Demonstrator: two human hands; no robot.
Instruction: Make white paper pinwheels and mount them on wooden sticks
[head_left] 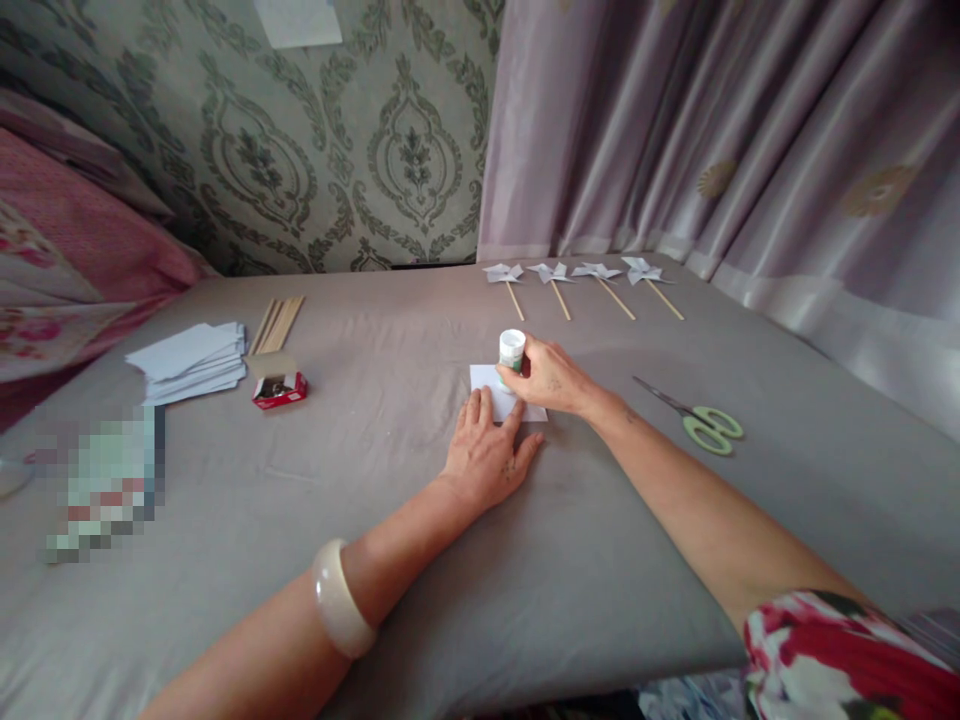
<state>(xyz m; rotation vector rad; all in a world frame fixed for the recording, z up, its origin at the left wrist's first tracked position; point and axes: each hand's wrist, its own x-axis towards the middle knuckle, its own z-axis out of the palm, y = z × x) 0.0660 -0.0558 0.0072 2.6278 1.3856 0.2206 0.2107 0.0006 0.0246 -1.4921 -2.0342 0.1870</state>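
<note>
A small white paper point(484, 378) lies on the grey cloth in front of me. Across its near edge rests my left hand point(487, 445), palm down with the fingers stretched out and pressing on the sheet. My right hand point(551, 375) is closed around a glue stick point(512, 350) with a white end and a green label. The glue stick is upright over the paper, its lower end hidden behind my fingers, so I cannot tell whether it touches the sheet. Scissors point(697, 420) with green handles lie to the right of my right hand, blades half apart.
Several paper pinwheels point(555, 275) on wooden sticks lie in a row at the far side. To the left are a stack of white paper point(191, 360), wooden sticks point(277, 322) and an open red box point(279, 390). A blurred-out item point(109, 480) lies nearer left.
</note>
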